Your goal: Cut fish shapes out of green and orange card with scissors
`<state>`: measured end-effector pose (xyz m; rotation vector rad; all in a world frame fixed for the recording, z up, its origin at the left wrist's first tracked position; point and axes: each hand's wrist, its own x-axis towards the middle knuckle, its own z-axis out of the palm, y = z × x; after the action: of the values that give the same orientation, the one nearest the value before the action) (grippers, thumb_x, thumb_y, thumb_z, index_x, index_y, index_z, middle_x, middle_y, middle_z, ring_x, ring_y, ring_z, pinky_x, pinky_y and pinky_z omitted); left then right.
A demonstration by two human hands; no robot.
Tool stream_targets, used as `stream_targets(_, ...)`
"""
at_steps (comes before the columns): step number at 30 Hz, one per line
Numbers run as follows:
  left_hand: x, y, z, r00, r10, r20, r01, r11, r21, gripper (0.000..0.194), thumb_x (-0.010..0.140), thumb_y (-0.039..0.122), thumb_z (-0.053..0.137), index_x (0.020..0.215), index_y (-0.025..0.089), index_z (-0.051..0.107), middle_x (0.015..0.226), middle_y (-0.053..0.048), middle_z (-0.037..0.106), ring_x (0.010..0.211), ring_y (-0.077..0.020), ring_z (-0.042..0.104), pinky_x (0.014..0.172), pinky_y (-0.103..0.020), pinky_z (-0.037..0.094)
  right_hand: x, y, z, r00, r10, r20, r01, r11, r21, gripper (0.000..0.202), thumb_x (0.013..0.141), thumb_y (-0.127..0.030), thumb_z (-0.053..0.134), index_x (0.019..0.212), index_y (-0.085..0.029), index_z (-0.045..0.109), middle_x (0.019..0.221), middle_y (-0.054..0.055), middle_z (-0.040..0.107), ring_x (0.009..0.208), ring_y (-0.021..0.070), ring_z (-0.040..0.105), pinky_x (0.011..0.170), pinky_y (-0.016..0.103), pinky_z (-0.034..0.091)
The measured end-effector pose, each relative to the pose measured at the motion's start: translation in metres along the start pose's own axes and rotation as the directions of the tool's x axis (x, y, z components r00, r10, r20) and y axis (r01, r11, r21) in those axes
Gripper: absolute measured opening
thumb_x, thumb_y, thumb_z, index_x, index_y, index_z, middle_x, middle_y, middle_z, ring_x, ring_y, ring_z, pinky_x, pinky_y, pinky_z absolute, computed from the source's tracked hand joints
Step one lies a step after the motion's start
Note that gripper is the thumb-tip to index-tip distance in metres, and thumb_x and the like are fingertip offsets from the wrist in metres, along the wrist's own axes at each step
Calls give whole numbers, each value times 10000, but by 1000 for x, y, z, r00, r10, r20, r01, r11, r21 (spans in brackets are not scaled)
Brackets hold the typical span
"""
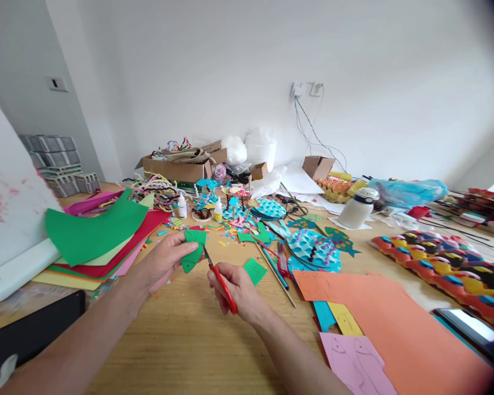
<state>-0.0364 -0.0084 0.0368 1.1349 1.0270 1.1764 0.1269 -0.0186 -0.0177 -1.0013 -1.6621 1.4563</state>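
Left forearm [96,321] points toward two o'clock, left hand [167,262] pinching, thumb [186,250] uppermost; right forearm [294,354] angles toward ten o'clock, right hand [236,289] curled.

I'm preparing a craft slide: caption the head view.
Left hand holds green paper while right hand holds red-handled scissors at its edge, above a wooden table.

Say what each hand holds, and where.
Left hand: small green paper piece, pinched at its left side. Right hand: red-handled metal scissors, gripped by the handles.
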Motion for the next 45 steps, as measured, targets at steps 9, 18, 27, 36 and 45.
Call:
stream_targets(9, 2, -4, -9, 997, -41, 70, 35, 997, 75, 126, 651, 274, 698, 733, 179, 705, 704, -33, 707, 694, -170, 621, 670, -271, 450, -1, 1, 0, 999, 8, 49, -9, 1000, 17, 364, 818, -494, 501, 644, -177, 462, 389, -77, 429, 303, 59, 392, 308, 159, 255)
stream_targets(18, 1, 2, -8, 998, -39, 48, 32, 990, 139, 176, 626, 302, 708, 728, 159, 701, 693, -45, 695, 670, -182, 618, 613, -267, 429, 0, 2, -2, 999, 16, 45, -14, 1000, -23, 335, 823, -451, 502, 629, -185, 438, 414, -83, 377, 337, 56, 357, 341, 172, 254)
stream_targets(27, 2, -2, -6, 999, -28, 44, 26, 998, 58, 198, 613, 308, 722, 739, 159, 694, 720, -37, 687, 675, -168, 613, 672, -287, 458, 0, 1, -1, 1000, 6, 18, -6, 1000, -13, 327, 819, -431, 510, 618, -182, 442, 407, -82, 378, 339, 57, 350, 349, 177, 243)
stream_targets(36, 1, -1, -4, 998, -9, 55, 5, 997, 77, 179, 622, 313, 716, 722, 166, 699, 718, -33, 683, 667, -153, 596, 650, -265, 444, -3, -4, -2, 995, -33, 97, 30, 999, 30, 387, 823, -525, 478, 664, -172, 469, 389, -74, 434, 303, 57, 383, 322, 165, 239)
stream_targets(45, -1, 5, -4, 995, 0, 97, -17, 985, 173, 173, 632, 305, 691, 724, 158, 692, 691, -24, 673, 647, -147, 572, 599, -245, 404, -3, -5, -2, 996, -18, 91, 15, 999, 38, 398, 797, -542, 504, 653, -174, 460, 395, -83, 414, 300, 52, 380, 305, 157, 238)
